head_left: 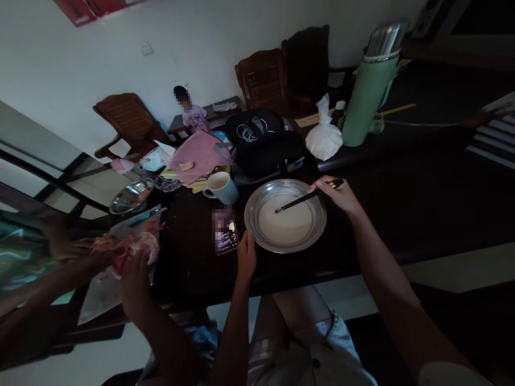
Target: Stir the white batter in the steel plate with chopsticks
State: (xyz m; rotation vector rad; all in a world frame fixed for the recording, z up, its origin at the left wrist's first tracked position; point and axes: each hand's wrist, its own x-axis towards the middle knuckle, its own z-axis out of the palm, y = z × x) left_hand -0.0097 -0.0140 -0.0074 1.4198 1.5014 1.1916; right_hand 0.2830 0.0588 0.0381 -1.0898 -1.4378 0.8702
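In front of me on the dark table stands a round metal bowl (251, 214) with a smooth whitish liquid (285, 228) in it. My left hand (247, 254) grips the bowl's near-left rim. My right hand (338, 194), at the bowl's right side, is closed around dark chopsticks (300, 202). Their tips reach to the liquid near the bowl's middle; I cannot tell how deep. Left of the bowl lies a lit phone (226, 236), close to my left hand. A pale blue mug (228, 190) is just behind the phone.
At left, another person's hands (134, 276) press raw meat (140, 247) on a cutting board (104, 295). Beyond are a metal basin (120, 202), a pink bag (199, 155) and a black backpack (265, 147). A bag of white powder (324, 140) and a green thermos (368, 96) stand behind the bowl.
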